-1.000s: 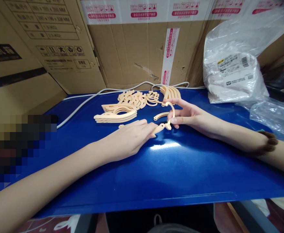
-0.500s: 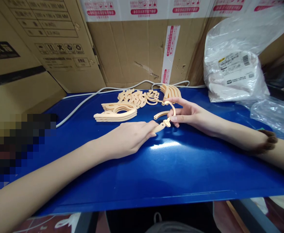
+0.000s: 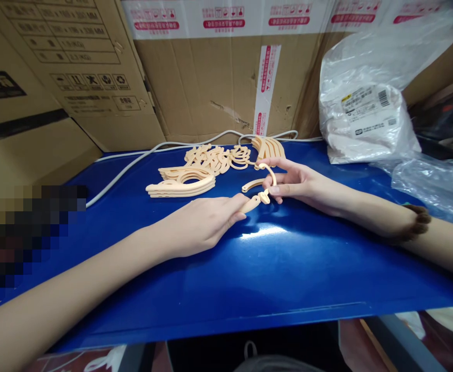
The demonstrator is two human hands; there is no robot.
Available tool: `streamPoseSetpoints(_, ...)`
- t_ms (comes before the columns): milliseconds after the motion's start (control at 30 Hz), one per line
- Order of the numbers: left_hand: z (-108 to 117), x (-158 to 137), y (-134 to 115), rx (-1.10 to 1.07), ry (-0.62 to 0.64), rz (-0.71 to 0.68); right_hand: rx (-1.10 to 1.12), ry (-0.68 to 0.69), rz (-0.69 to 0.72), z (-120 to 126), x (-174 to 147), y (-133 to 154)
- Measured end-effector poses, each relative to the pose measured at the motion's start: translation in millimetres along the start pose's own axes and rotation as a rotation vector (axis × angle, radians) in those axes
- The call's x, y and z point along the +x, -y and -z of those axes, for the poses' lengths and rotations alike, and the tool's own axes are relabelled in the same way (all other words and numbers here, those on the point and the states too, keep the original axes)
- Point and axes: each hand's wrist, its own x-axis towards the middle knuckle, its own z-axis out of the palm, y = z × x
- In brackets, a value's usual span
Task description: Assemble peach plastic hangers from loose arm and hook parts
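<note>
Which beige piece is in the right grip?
The slim hooked piece; the left grip holds the broader piece with a hole near its end, and the others lie on the blue table.

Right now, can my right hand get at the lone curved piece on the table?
Probably yes: the lone curved piece, its left end uncovered, lies close to your right hand, though that hand's grip is on the hook.

Free tabletop (image 3: 272,279) nearside, stacked pieces (image 3: 172,190) beyond

Head-worn view, facing forward and down, above blue tabletop (image 3: 288,279)
</note>
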Motion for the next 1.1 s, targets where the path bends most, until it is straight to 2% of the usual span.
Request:
streamPoseSetpoints(167,0.2,-0.6,-0.4,-0.007,0.012,0.009,-0.004,0.02,0.023,0.6,0.9,-2.1)
streamPoseSetpoints(600,-2.0,-1.5,-1.9,0.02,-0.022,0.019,-0.193,-0.008,0.009,-6.4,-2.3,7.4)
streamPoseSetpoints(867,-5.1,-2.0,-4.7,0.162,-0.033,0.023,-0.234,0.009,0.021,-4.4,-2.5,5.6)
streamPoseSetpoints(1100,-6.4,-2.4,-3.4,0.302,-0.093,-0.046,-0.323,0.007,0.038,-3.2,-3.7,3.9)
